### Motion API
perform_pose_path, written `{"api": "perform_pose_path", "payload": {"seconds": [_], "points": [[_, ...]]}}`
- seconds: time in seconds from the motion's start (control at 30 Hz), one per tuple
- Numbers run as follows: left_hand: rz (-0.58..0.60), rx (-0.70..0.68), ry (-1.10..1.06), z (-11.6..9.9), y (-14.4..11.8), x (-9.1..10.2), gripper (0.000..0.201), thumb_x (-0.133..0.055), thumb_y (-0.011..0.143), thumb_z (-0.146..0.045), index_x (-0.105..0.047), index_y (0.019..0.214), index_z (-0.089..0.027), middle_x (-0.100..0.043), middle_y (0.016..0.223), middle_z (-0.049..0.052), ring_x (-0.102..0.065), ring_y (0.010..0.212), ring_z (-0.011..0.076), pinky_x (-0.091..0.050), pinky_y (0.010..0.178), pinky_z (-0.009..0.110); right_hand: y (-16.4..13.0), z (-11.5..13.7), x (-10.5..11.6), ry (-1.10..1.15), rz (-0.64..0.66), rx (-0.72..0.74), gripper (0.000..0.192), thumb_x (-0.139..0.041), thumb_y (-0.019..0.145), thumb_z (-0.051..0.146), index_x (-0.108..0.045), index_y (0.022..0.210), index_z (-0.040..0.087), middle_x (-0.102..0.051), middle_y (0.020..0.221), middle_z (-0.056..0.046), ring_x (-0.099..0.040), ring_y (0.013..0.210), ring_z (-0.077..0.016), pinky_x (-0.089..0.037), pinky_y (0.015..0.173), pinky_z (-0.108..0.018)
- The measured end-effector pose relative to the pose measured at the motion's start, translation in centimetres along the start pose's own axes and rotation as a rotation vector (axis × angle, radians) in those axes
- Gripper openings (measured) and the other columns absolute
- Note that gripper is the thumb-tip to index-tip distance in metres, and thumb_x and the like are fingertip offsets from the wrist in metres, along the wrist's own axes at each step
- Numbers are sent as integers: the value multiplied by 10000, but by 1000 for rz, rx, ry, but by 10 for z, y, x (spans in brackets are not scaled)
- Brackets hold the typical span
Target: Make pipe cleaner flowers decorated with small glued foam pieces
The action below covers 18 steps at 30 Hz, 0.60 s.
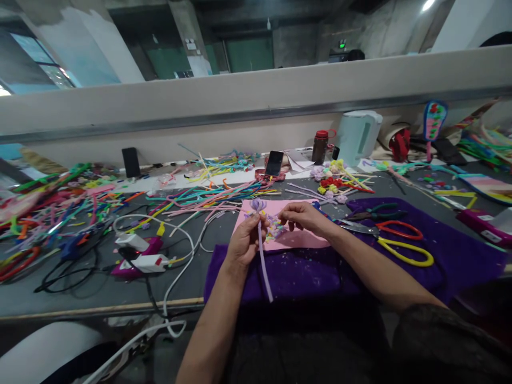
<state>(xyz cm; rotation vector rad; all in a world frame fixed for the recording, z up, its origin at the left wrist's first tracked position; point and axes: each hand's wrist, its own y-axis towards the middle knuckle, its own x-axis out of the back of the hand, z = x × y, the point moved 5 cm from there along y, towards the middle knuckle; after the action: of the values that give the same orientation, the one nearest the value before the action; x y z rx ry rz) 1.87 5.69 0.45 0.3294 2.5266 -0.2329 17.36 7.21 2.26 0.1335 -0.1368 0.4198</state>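
Observation:
My left hand (247,240) is closed on a lavender pipe-cleaner flower (258,205), pinched just below its looped petals. Its long fuzzy stem (264,269) hangs down over the purple cloth. My right hand (303,216) is just to the right, above a pink sheet (296,244), with its fingers curled in and their tips close together. Whether anything small lies between those tips I cannot make out. Small pastel clippings (274,228) are scattered on the sheet between my hands.
On the purple cloth (460,250) lie scissors (400,242) with red and yellow handles and green-handled pliers (376,212). Loose pipe cleaners (216,197) spread behind. White cables and a power strip (138,261) are at left. A phone (274,162), bottle (320,146) and kettle (357,137) stand behind.

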Motion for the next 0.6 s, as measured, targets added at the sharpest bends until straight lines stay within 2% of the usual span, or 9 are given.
{"api": "perform_pose_path", "payload": {"seconds": [0.17,0.27,0.43,0.6], "points": [[-14,24,66,-1,-2,-2,259,-622,696,-313,-650,863,-117,-580,619,18,-496,491,56,-330,376,140,-4,8,1,59,20,-6,227,-555,730,356,-592,766,135,-619,707,-20,-521,481,-62,-283,388,-163],[-5,58,78,0,-3,-5,289,-629,686,-327,-656,864,-101,-574,601,23,-503,498,62,-310,359,137,-7,16,2,92,13,30,216,-574,718,355,-589,760,144,-609,671,-4,-504,480,-61,-290,398,-171],[26,24,27,-1,-2,-6,196,-641,669,-285,-620,760,-114,-596,683,24,-432,421,24,-240,285,113,-7,18,23,88,-157,60,206,-641,655,332,-558,707,150,-508,525,49,-402,404,-43,-261,378,-174],[10,53,27,2,0,-4,181,-634,677,-261,-605,777,-112,-589,638,18,-453,411,31,-265,281,101,-11,16,47,12,-226,50,236,-596,695,393,-507,687,175,-414,439,72,-323,351,-47,-225,360,-182]]}}
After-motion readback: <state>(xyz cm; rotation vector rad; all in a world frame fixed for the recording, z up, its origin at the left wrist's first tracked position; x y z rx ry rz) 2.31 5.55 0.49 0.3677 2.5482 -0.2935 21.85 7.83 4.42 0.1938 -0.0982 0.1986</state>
